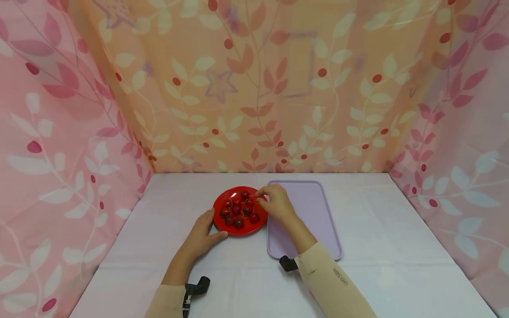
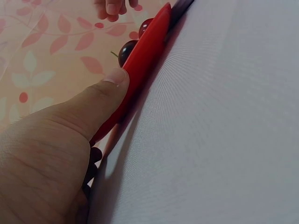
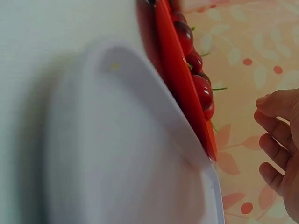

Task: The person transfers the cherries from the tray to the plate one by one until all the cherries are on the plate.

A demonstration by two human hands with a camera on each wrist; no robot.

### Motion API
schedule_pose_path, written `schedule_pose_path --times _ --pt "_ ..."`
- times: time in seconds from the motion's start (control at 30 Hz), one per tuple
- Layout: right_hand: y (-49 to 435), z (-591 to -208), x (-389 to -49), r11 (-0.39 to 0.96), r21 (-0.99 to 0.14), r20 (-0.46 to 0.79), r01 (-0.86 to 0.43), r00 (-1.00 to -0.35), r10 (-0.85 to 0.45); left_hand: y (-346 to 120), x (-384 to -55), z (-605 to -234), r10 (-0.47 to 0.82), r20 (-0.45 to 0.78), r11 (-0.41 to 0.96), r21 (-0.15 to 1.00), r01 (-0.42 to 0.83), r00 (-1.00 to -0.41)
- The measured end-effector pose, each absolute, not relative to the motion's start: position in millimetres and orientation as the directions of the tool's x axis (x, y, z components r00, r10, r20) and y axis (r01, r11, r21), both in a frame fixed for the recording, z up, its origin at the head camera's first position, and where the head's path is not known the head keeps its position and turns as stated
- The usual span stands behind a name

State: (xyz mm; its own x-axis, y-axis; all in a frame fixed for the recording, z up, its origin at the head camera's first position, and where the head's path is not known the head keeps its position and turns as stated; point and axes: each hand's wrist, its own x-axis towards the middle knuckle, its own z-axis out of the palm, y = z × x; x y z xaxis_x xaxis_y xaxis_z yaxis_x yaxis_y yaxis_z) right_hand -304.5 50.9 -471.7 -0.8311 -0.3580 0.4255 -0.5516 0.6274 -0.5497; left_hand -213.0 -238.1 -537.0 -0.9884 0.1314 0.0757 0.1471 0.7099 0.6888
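A red plate (image 1: pixel 222 227) bears several dark red cherries (image 1: pixel 236 209) with green stems. My left hand (image 1: pixel 200 236) holds the plate by its left side, with the thumb (image 2: pixel 110 86) against the rim and the other fingers spread around the edge, partly hidden in the left wrist view. Over the plate's right edge is my right hand (image 1: pixel 278 203), its thumb and forefinger close together near the stems at the upper right of the pile. In the right wrist view its fingers (image 3: pixel 271 144) are loosely bent beside the cherries, and no cherry shows between them.
A pale purple rectangular tray (image 1: pixel 310 212) lies just right of the plate, under my right forearm, its left rim close against the plate. Both stand on a white cloth-covered table (image 1: pixel 381 247). Leaf-patterned curtains (image 1: pixel 191 110) enclose the back and sides.
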Motion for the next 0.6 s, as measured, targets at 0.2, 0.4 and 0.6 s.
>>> schedule_pose_path --times 0.2,0.4,0.6 --pt "54 -475 -287 0.641 -0.527 0.425 -0.558 -0.826 -0.369 -238 -213 -539 0.136 0.085 0.708 0.688 0.157 -0.987" --pt "63 -476 -275 0.622 -0.552 0.459 -0.556 -0.825 -0.329 -238 -213 -540 0.141 0.105 0.709 0.683 0.175 -0.984" --pt "72 -480 -270 0.622 -0.55 0.48 -0.557 -0.82 -0.311 -239 -215 -541 0.144 0.102 0.715 0.677 0.175 -0.984"
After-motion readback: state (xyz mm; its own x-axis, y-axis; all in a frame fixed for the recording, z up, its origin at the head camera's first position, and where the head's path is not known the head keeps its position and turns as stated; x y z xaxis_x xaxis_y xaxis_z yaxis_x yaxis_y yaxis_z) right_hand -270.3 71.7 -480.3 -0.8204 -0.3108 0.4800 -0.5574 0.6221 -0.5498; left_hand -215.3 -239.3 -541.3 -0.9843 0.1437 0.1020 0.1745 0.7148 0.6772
